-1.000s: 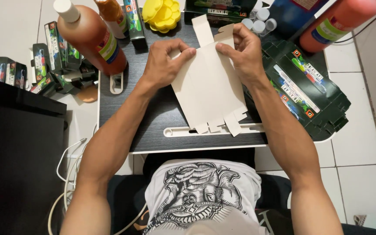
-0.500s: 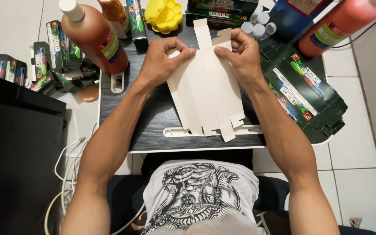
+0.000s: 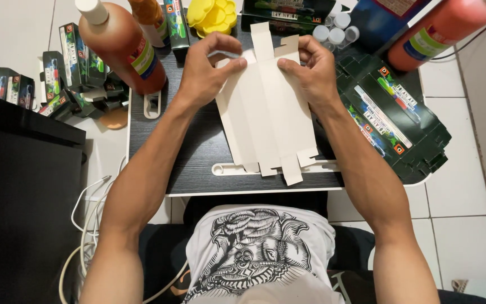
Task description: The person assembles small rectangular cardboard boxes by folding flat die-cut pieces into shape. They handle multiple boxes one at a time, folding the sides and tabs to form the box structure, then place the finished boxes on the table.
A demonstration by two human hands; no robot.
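Both hands, left and right, pinch the flat carton at upper centre, mid-fold; next likely needs creasing its panels

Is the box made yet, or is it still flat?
Done: small folded dark green boxes stand at the far left. In hand: both hands, left hand and right hand, pinch the far edge of a flat white cardboard box blank, unfolded. Left: a stack of flat dark green printed blanks waits beside it.

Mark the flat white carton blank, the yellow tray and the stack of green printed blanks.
flat white carton blank (image 3: 268, 121), head view, middle panel.
yellow tray (image 3: 215, 14), head view, centre of the moulded cups.
stack of green printed blanks (image 3: 392, 121), head view, top sheet's middle.
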